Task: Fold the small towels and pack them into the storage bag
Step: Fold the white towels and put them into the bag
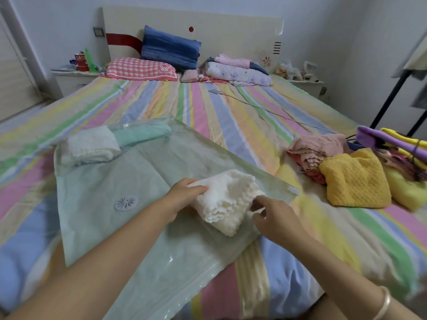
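Head view only. Bag lies flat across the near-left part of the bed, skewed to the stripes, valve face up. So it's staged as a loading surface, not yet sealed. Folded towel, white, sits at the bag's right edge near the white slider, probably the mouth end, which would explain working there. Left hand grips the towel's left end, fingers curled over the top, likely to keep the fold from springing open. Right hand pinches at the towel's right edge with thumb and forefinger; can't tell if it has bag film in the pinch too, or whether the towel is on the bag or already under its top layer. Two already packed: white one and green one, side by side in the bag's far-left corner, pushed deep so the mouth end is left free. Unfolded pile, pink, yellow and purple, waits at the bed's right edge, close to the right hand. My read: mid-insert on towel three, most of the pile still to do.
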